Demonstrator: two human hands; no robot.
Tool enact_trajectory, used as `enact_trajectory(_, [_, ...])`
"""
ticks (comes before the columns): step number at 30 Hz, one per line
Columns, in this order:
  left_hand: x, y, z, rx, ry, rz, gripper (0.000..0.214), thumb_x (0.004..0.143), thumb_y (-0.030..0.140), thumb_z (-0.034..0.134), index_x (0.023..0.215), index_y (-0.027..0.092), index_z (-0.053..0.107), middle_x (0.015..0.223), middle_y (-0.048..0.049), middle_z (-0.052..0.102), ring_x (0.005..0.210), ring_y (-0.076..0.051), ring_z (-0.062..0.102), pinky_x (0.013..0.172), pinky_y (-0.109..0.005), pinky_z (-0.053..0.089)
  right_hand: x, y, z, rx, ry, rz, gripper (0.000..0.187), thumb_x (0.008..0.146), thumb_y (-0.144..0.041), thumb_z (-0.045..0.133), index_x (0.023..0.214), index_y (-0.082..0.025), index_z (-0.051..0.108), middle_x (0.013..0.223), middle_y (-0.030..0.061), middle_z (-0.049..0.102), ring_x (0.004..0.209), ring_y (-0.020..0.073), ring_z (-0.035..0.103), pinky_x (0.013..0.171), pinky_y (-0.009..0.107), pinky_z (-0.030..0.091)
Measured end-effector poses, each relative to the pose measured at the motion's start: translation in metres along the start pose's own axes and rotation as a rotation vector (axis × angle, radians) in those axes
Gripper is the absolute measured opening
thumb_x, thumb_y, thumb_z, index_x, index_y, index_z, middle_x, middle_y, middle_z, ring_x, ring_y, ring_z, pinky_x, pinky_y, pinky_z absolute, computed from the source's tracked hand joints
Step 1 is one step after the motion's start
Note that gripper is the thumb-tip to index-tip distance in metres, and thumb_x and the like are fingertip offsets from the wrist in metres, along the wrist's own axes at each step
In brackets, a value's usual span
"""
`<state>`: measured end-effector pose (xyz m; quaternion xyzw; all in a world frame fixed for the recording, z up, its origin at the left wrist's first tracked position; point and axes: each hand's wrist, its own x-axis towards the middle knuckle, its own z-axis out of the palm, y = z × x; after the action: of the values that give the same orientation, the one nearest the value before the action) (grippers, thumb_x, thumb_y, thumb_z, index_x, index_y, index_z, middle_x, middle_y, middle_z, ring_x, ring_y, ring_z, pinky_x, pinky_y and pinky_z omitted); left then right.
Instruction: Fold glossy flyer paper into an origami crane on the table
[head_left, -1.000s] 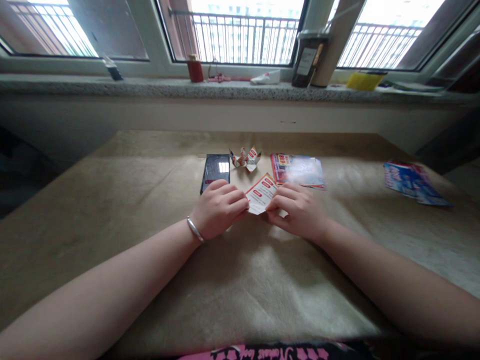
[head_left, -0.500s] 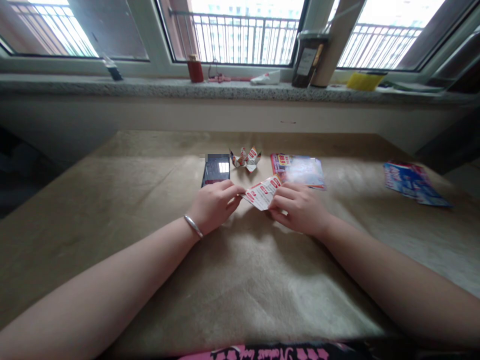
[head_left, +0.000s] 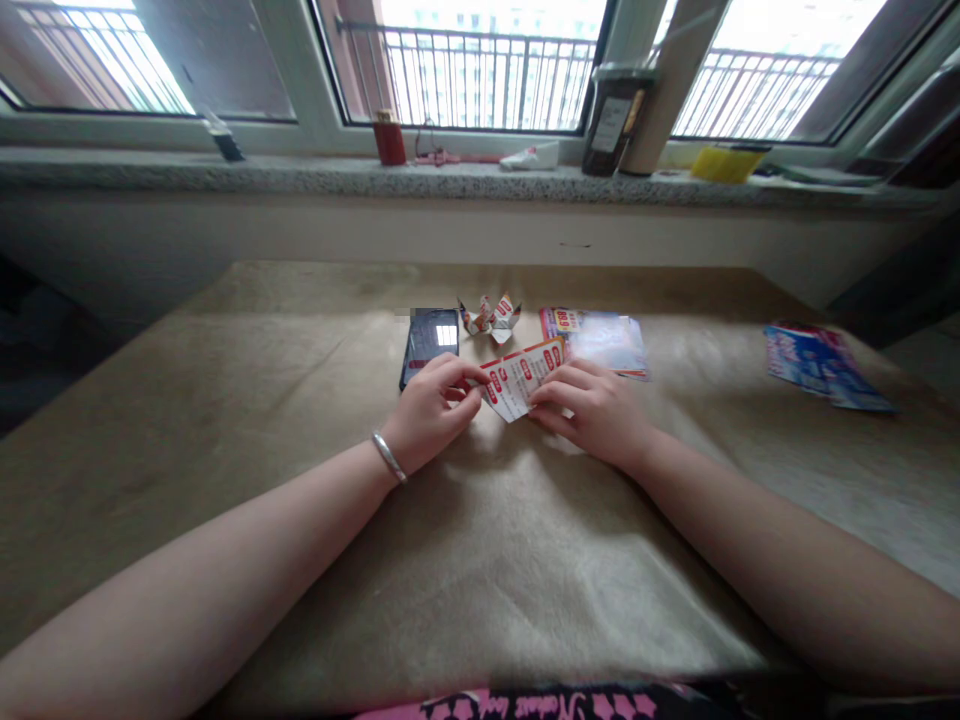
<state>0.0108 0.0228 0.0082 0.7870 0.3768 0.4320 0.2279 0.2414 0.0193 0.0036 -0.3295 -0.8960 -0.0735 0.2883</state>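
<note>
A folded piece of printed paper (head_left: 517,382), white with red labels and orange at its upper edge, is held just over the table. My left hand (head_left: 437,402), with a silver bangle at the wrist, pinches its left corner between thumb and fingers. On the other side, my right hand (head_left: 592,408) has its fingers closed on the paper's right part. Just beyond the paper stand folded paper shapes (head_left: 491,318) with pointed tips, in a similar print. Behind my left hand lies a dark phone (head_left: 431,338), partly covered by that hand.
A stack of colourful flyers (head_left: 596,342) lies behind my right hand. More blue and red flyers (head_left: 825,365) rest far right on the brown table (head_left: 480,570). Along the stone windowsill (head_left: 300,178) stand a red bottle (head_left: 389,138), a dark jar (head_left: 615,120) and a yellow item (head_left: 727,163).
The paper has turned a little and shows more of its printed face. My right hand's fingers have shifted slightly up along it; the left hand keeps its pinch.
</note>
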Motion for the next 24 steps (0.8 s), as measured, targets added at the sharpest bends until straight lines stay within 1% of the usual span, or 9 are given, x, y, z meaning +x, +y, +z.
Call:
enact_trajectory(2, [-0.0008, -0.0004, -0.0009, 0.014, 0.028, 0.057, 0.013, 0.079, 0.011, 0.053, 0.088, 0.015, 0.062, 0.085, -0.0027, 0.053, 0.074, -0.009, 0.057, 0.059, -0.018, 0.056, 0.0005, -0.001, -0.0017, -0.011, 0.03, 0.016, 0.012, 0.084, -0.031, 0.059, 0.082, -0.021, 0.065, 0.083, 0.004, 0.066, 0.078, 0.0176, 0.055, 0.071, 0.031, 0.044])
enact_trajectory(5, [-0.0021, -0.0012, -0.0018, 0.096, 0.047, 0.204, 0.022, 0.077, 0.008, 0.052, 0.096, 0.016, 0.058, 0.087, -0.0023, 0.054, 0.074, -0.009, 0.056, 0.063, -0.019, 0.055, 0.0007, -0.003, -0.0032, -0.06, 0.088, 0.054, 0.012, 0.084, -0.031, 0.058, 0.082, -0.021, 0.064, 0.081, 0.0043, 0.065, 0.077, 0.018, 0.055, 0.07, 0.031, 0.044])
enact_trajectory(8, [-0.0032, -0.0006, -0.0023, 0.211, 0.006, 0.347, 0.033, 0.077, 0.007, 0.052, 0.109, 0.017, 0.053, 0.085, -0.0016, 0.056, 0.072, -0.01, 0.055, 0.068, -0.023, 0.053, 0.0008, -0.0048, -0.0036, -0.095, 0.171, 0.095, 0.012, 0.085, -0.03, 0.057, 0.084, -0.02, 0.063, 0.082, 0.0052, 0.065, 0.077, 0.0184, 0.057, 0.07, 0.031, 0.044])
enact_trajectory(10, [-0.0038, 0.0004, -0.0028, 0.287, -0.036, 0.396, 0.033, 0.079, 0.008, 0.052, 0.111, 0.017, 0.052, 0.083, -0.0016, 0.057, 0.072, -0.011, 0.056, 0.068, -0.024, 0.051, 0.001, -0.0051, -0.0038, -0.091, 0.189, 0.114, 0.014, 0.085, -0.031, 0.057, 0.087, -0.02, 0.063, 0.083, 0.0056, 0.065, 0.078, 0.0185, 0.058, 0.069, 0.031, 0.045])
enact_trajectory(11, [-0.004, 0.0008, -0.0031, 0.319, -0.057, 0.412, 0.031, 0.08, 0.008, 0.051, 0.109, 0.018, 0.054, 0.084, -0.0018, 0.058, 0.072, -0.011, 0.056, 0.068, -0.024, 0.051, 0.0011, -0.0049, -0.0039, -0.083, 0.172, 0.116, 0.014, 0.085, -0.032, 0.057, 0.088, -0.02, 0.063, 0.084, 0.0056, 0.065, 0.079, 0.0185, 0.058, 0.069, 0.03, 0.045])
enact_trajectory(14, [-0.0044, 0.0007, -0.0041, 0.4, -0.111, 0.451, 0.027, 0.081, 0.009, 0.049, 0.105, 0.02, 0.057, 0.086, -0.0023, 0.059, 0.073, -0.011, 0.057, 0.067, -0.022, 0.05, 0.0015, -0.003, -0.0042, -0.046, 0.07, 0.081, 0.014, 0.085, -0.032, 0.056, 0.085, -0.021, 0.065, 0.085, 0.005, 0.065, 0.082, 0.0185, 0.057, 0.071, 0.031, 0.044])
enact_trajectory(18, [-0.0042, -0.002, -0.0042, 0.473, -0.194, 0.518, 0.027, 0.081, 0.01, 0.048, 0.106, 0.019, 0.057, 0.087, -0.0027, 0.059, 0.071, -0.011, 0.055, 0.064, -0.021, 0.049, 0.0018, -0.001, -0.0047, -0.002, -0.035, 0.049, 0.013, 0.085, -0.03, 0.057, 0.081, -0.021, 0.066, 0.083, 0.0045, 0.065, 0.082, 0.0183, 0.055, 0.074, 0.031, 0.044])
enact_trajectory(21, [-0.0036, -0.0029, -0.0043, 0.463, -0.262, 0.541, 0.029, 0.083, 0.011, 0.047, 0.109, 0.018, 0.055, 0.092, -0.0042, 0.058, 0.075, -0.012, 0.056, 0.066, -0.021, 0.05, 0.0016, -0.0008, -0.0047, 0.025, -0.089, 0.028, 0.01, 0.082, -0.028, 0.06, 0.079, -0.021, 0.067, 0.083, 0.0038, 0.066, 0.081, 0.0174, 0.055, 0.073, 0.03, 0.043])
enact_trajectory(24, [-0.0026, -0.0013, -0.0064, 0.416, -0.297, 0.543, 0.026, 0.085, 0.018, 0.049, 0.11, 0.016, 0.054, 0.095, -0.0062, 0.056, 0.077, -0.013, 0.057, 0.068, -0.023, 0.051, 0.0014, -0.0008, -0.0045, 0.036, -0.13, -0.004, 0.01, 0.08, -0.029, 0.062, 0.078, -0.021, 0.066, 0.084, 0.0035, 0.066, 0.079, 0.0169, 0.055, 0.07, 0.029, 0.042])
